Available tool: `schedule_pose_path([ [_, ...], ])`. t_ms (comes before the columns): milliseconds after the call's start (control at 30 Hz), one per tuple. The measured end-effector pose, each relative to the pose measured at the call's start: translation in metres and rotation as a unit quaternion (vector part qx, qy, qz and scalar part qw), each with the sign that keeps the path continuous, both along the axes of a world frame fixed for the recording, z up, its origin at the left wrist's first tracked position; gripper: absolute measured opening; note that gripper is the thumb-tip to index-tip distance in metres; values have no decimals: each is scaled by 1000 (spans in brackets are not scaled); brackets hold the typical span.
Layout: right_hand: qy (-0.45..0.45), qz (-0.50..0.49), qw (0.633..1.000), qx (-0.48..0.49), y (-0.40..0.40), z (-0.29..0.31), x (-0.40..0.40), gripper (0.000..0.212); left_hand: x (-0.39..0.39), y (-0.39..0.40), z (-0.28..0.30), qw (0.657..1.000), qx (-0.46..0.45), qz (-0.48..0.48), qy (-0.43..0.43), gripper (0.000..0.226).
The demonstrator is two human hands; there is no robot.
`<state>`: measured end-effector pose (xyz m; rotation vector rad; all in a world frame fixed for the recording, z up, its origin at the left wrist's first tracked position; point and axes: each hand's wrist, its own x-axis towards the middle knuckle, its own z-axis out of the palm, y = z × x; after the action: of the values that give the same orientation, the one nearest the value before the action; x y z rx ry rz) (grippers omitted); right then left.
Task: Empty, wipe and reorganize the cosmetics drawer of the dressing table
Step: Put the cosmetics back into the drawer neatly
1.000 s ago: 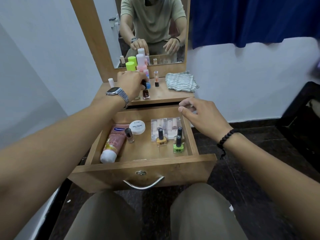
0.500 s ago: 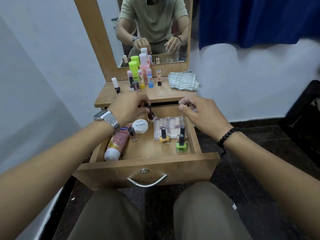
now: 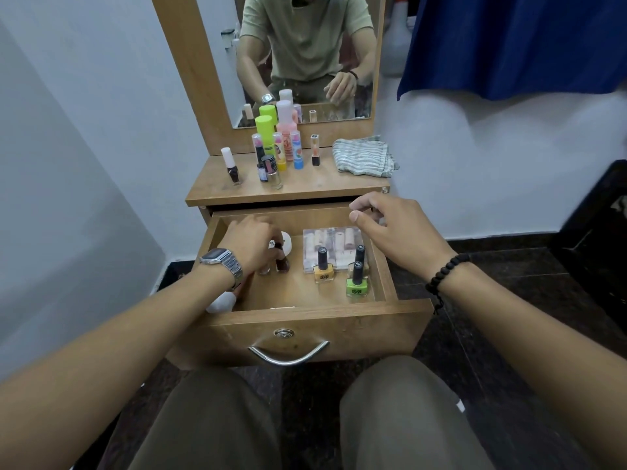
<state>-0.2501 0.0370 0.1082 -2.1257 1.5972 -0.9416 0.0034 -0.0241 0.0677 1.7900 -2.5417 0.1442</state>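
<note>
The wooden drawer (image 3: 305, 320) is pulled out. My left hand (image 3: 252, 244), with a watch on its wrist, is inside at the left, closed on a dark brown nail polish bottle (image 3: 281, 262) that stands on the drawer floor beside a small clear bottle (image 3: 264, 268). Behind my fingers is a white round jar (image 3: 286, 244). A clear case of lip tubes (image 3: 334, 247), a yellow polish (image 3: 323, 270) and a green polish (image 3: 356, 286) are at the right. My right hand (image 3: 390, 228) rests at the drawer's right back corner, empty, fingers loosely curled. A tube's white cap (image 3: 221, 302) peeks under my left wrist.
On the tabletop (image 3: 305, 188) stand several bottles: a dark polish with white cap (image 3: 232, 166), a lime bottle (image 3: 265, 134), a pink bottle (image 3: 285, 130) and small tubes. A folded striped cloth (image 3: 363, 156) lies at the right. A mirror (image 3: 305, 56) stands behind. My knees are under the drawer.
My left hand has carried the dark brown polish from the tabletop down into the drawer's left side. My right hand has stayed at the drawer's right back corner.
</note>
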Motion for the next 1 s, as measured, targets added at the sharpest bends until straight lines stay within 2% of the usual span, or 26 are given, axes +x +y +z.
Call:
schedule_pose_path([
  [167,5,2,1000,8,1,-2,0,24,2,0,-1,1000,-4,3,7,31],
  [267,7,2,1000,8,1,-2,1,25,2,5,10,999,-36,-5,19,35],
  [400,9,4,1000,8,3,-3,2,27,4,3,32,985,-119,-52,116,23],
  [500,14,8,1000,10,4,-5,5,27,7,-12,53,967,-177,-38,177,21],
  [600,14,8,1000,7,5,-3,7,28,10,-34,67,969,-206,-17,136,33],
  [700,11,9,1000,9,5,0,9,28,4,-49,74,977,-168,-8,133,45],
  [833,9,12,1000,10,6,-1,9,27,-8,-60,77,986,-140,-7,93,42],
  [1000,12,14,1000,12,6,-1,8,27,-10,-69,74,985,-141,5,94,37],
])
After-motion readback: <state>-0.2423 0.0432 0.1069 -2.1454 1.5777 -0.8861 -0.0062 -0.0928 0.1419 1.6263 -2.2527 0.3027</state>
